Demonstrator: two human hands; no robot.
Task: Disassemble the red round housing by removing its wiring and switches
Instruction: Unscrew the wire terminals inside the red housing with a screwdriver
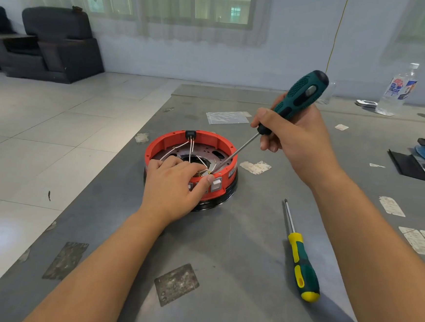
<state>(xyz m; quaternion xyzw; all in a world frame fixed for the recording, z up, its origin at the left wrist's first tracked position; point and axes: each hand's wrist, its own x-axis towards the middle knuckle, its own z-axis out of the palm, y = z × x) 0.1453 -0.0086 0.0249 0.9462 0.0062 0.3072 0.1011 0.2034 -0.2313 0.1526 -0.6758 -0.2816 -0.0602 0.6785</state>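
Red housing (167, 142) sits mid-surface (237, 251); our left hand (172, 183) grips its near rim, thumb beside a white switch (216, 184), while our right hand (294, 139) holds a teal screwdriver (291, 101) with its tip among the white wires (191, 146). A slipped tip could nick our left fingers or tear wires. Nearby lie a yellow screwdriver (300, 259), a bottle (396, 90) and a plastic bag (226, 117), none blocking us.
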